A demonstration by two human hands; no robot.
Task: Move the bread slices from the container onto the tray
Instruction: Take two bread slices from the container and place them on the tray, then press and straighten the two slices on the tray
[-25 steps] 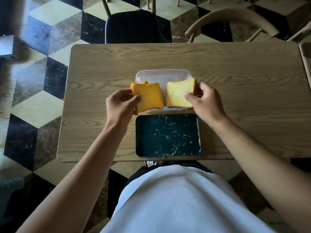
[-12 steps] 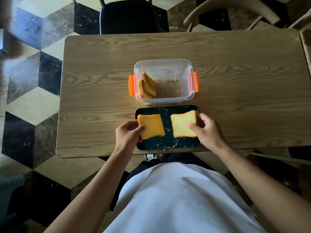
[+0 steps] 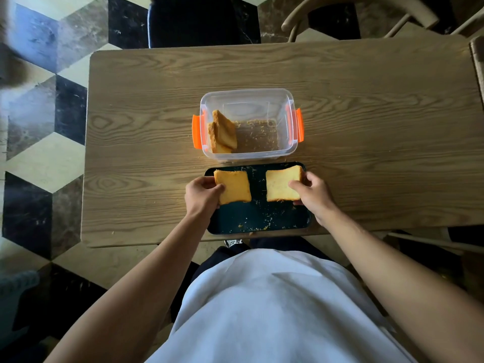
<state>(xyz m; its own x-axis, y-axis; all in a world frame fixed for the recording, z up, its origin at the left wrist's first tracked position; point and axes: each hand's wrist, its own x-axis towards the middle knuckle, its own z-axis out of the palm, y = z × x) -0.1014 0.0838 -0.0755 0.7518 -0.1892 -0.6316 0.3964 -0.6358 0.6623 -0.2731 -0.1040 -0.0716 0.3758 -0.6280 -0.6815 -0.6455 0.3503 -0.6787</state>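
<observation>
Bread slices held over a crumb-strewn tray

Hands frame the scene at a wooden table [image 3: 366, 106], where a person in a white top leans over a dark tray [image 3: 259, 218] set at the near edge. The left hand [image 3: 201, 196] pinches the left slice [image 3: 233, 186] by its outer edge, thumb on top and fingers curled beneath. The right hand [image 3: 313, 193] grips the right slice [image 3: 280, 184] the same way at its outer side, thumb pressed on the upper face. Both slices sit over the far half of the tray, well apart from each other, with bare dark surface between them; whether they rest flat on it or hang just above cannot be told from this angle. Crumbs speckle the tray, thickest near its front rim.

Just beyond the tray stands a clear plastic container [image 3: 289, 150] with orange clips on both short sides. Two more slices [image 3: 222, 133] lean upright against its left wall, one overlapping the other, and loose crumbs cover the rest of its floor. A dark chair [image 3: 199, 19] stands at the far side of the table, on a floor of black, cream and brown tiles.
</observation>
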